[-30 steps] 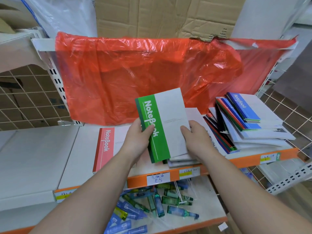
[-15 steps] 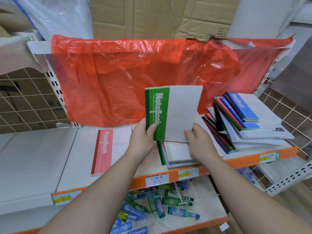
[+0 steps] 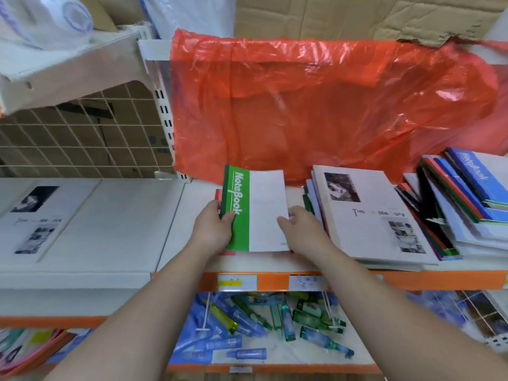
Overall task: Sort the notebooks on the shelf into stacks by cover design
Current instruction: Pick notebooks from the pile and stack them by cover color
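left hand (image 3: 213, 229) and right hand (image 3: 302, 231) gripping green notebook (image 3: 255, 213), red notebook (image 3: 227, 253) beneath almost wholly hidden

Held notebook (image 3: 255, 213) between left hand (image 3: 214, 229) and right hand (image 3: 302, 229), over another notebook (image 3: 228, 253) flat on shelf (image 3: 192, 204). Just right — photo-cover stack (image 3: 371, 215); farther right, fanned pile (image 3: 453, 210). Plastic sheet (image 3: 302, 111) hangs behind. Neighbouring shelf (image 3: 110, 215) at left carries lone notebook (image 3: 33, 218). Lower shelf (image 3: 316, 353) beneath — scattered tubes (image 3: 247, 325).

A white, orange-edged shelf (image 3: 189, 199) carried a photo-cover notebook (image 3: 33, 218) at frame left, a stack (image 3: 371, 224) of the same at centre right and a mixed notebook pile (image 3: 472, 188) at far right.
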`<state>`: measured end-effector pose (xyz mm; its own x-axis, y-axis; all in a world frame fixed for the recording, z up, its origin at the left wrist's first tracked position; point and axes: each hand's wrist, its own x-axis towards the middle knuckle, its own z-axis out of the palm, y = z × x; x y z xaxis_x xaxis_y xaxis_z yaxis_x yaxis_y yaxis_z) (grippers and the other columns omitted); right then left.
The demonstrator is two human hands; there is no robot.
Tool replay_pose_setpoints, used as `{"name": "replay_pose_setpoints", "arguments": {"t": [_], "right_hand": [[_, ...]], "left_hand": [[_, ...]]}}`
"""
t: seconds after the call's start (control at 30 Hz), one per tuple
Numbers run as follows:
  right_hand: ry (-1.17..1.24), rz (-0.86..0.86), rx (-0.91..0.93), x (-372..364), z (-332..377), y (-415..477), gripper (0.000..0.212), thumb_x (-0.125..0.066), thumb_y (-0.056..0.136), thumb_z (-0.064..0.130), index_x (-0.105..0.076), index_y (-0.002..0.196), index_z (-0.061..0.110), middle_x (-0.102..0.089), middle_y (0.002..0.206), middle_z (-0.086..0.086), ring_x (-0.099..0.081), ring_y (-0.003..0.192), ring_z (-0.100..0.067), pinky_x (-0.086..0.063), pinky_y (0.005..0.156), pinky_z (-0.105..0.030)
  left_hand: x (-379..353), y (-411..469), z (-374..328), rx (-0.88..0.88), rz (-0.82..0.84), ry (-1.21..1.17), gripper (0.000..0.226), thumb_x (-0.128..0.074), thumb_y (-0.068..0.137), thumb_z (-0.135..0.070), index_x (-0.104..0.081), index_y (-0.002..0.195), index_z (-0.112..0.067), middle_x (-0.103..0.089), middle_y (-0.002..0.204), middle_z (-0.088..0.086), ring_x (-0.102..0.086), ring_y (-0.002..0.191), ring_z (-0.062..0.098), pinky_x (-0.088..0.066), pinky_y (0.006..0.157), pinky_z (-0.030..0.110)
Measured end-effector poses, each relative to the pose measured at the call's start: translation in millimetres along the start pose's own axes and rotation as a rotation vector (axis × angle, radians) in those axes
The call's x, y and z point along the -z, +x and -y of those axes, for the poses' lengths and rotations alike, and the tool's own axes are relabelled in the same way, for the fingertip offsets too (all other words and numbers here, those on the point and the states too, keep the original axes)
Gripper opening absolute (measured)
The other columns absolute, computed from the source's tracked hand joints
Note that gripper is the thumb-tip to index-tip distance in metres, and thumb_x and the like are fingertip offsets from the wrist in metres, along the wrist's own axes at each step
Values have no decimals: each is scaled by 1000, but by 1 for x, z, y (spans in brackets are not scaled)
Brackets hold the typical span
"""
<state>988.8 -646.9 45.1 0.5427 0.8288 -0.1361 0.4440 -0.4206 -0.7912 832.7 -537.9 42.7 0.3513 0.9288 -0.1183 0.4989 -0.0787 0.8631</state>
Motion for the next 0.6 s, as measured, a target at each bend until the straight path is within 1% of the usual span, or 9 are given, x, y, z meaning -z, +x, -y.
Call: {"name": "replay_pose_setpoints", "arguments": {"t": [0.03,0.07,0.1,0.17,0.23,0.33,0.43,0.53,0.6], "right_hand": [[-44,15,-18,-7,-2,2,20,-48,100,27,-46,83,18,-45,75,10,-47,72,-14,-34,58,-27],[-82,24,-33,-14,-4,6,27,-49,99,27,-41,75,18,-42,69,6,-44,66,-16,-30,54,-28],[-105,24,-43,-19,-6,8,30,-50,98,28,-39,71,18,-42,66,4,-43,64,-18,-29,51,-29],[-131,21,-60,-26,-6,14,30,-52,97,28,-43,71,17,-47,66,3,-45,64,-18,-31,51,-28],[-163,19,-63,-31,-6,18,28,-53,96,29,-46,72,16,-49,67,3,-47,64,-16,-32,52,-28],[-184,12,-70,-37,-6,25,22,-53,96,31,-51,80,15,-52,72,3,-49,67,-15,-33,52,-27],[-205,10,-85,-43,-7,29,20,-53,96,32,-51,85,16,-52,75,4,-47,66,-11,-32,52,-26],[-257,-2,-72,-48,-9,31,25,-53,96,32,-46,76,19,-50,73,3,-45,64,-11,-30,51,-26],[-287,-8,-61,-50,-11,30,29,-53,96,31,-42,71,22,-48,71,4,-44,64,-11,-28,50,-25]], "left_hand": [[5,2,7,9,19,53,20,-55,99,-23,-59,115,-13,-68,108,8,-64,99,28,-52,87,39],[8,3,13,14,35,110,20,-56,98,-24,-60,115,-13,-68,105,7,-64,97,28,-52,84,36],[11,5,18,16,43,167,20,-58,97,-26,-61,112,-13,-68,101,7,-64,95,28,-51,81,34],[14,10,25,23,27,256,21,-62,95,-30,-63,105,-11,-68,95,6,-64,92,28,-51,77,33],[14,16,31,37,-5,293,26,-65,93,-33,-64,100,-8,-68,94,8,-64,92,29,-51,76,35],[11,22,35,29,-31,337,28,-64,93,-34,-63,100,-7,-68,97,10,-62,93,31,-46,72,33],[8,27,40,7,-39,374,27,-61,94,-35,-61,102,-9,-68,100,10,-62,92,30,-43,69,33],[7,30,46,-16,-33,445,28,-60,95,-37,-59,102,-9,-66,100,11,-60,91,30,-43,69,34],[6,32,50,-37,-31,486,30,-60,95,-38,-59,101,-8,-64,100,12,-59,90,32,-40,67,34]]}}
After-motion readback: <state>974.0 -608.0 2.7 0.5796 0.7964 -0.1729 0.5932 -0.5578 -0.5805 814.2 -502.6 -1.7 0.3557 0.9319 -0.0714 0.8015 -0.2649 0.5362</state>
